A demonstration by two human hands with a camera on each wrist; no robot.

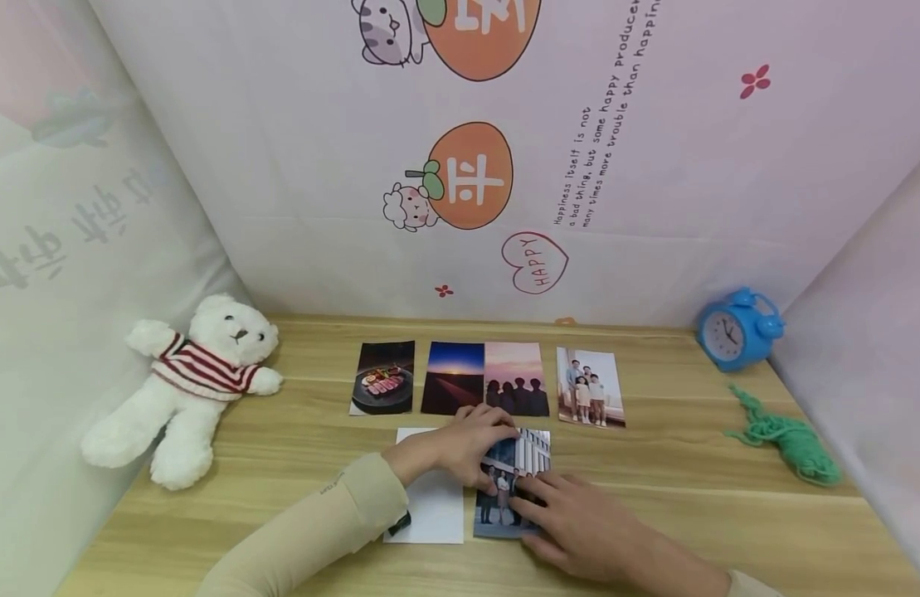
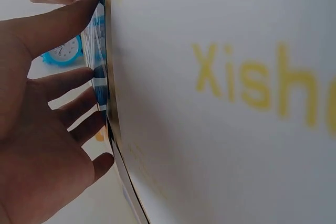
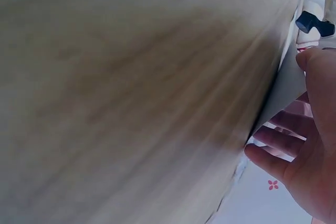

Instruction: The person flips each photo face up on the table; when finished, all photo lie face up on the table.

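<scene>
A photo of a group of people before a building (image 1: 497,518) lies upright on the wooden table, in front of me. My left hand (image 1: 470,444) reaches over its upper left part, fingertips at the top edge and thumb at the left side. From the right, my right hand (image 1: 582,522) rests its fingertips on the photo's right side. In the left wrist view the left hand's fingers (image 2: 71,80) are spread and lightly bent. Left of the photo lies a white card (image 1: 437,514), partly hidden under my left forearm; its faint yellow lettering (image 2: 262,90) shows close up in the left wrist view.
Behind lies a row of photos: a food plate (image 1: 382,390), a sunset road (image 1: 454,377) edge to edge with pink-sky silhouettes (image 1: 515,373), and a family (image 1: 590,394). A white teddy bear (image 1: 206,365) sits left; a blue alarm clock (image 1: 736,332) and green yarn (image 1: 791,444) are right.
</scene>
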